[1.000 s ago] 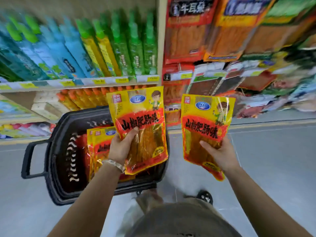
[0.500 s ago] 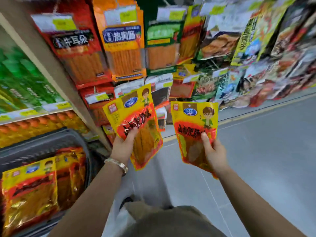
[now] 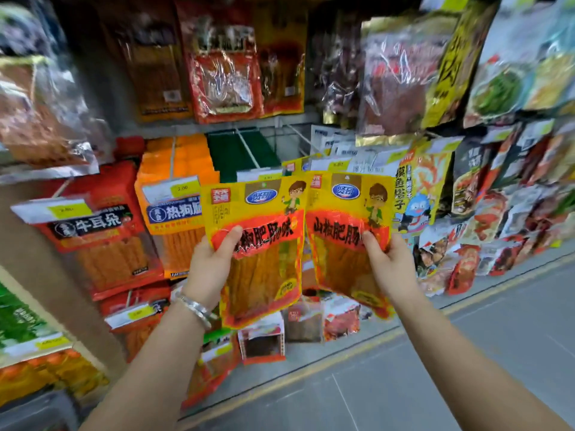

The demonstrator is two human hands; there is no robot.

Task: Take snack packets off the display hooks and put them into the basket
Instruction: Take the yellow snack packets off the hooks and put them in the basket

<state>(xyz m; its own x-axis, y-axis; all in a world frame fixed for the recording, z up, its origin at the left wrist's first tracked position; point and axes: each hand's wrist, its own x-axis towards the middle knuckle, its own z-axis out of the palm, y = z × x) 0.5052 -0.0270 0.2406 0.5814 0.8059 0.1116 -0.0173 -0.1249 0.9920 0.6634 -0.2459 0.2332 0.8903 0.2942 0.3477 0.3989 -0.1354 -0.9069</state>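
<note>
We hold two yellow-and-red snack packets upright, side by side, in front of the hanging display. Our left grip (image 3: 214, 262) is clamped on the left packet (image 3: 264, 209) at its left edge, with the thumb across the red band. Our right grip (image 3: 390, 265) is clamped on the right packet (image 3: 342, 206) at its right edge. The packets' inner edges meet in the middle; we cannot tell which overlaps.

Open room lies right and below, where the grey floor (image 3: 373, 399) runs under our forearms, with a yellow line (image 3: 311, 368) along the display's foot. Behind, the display is crowded: a red packet (image 3: 93, 225) and an orange packet (image 3: 174, 213) hang just left of our left grip. Green packets (image 3: 224, 154) on a white hook (image 3: 249, 149) sit above, and a small boxed packet (image 3: 263, 343) hangs just under the left packet. A silver bracelet (image 3: 196, 309) circles our left wrist.
</note>
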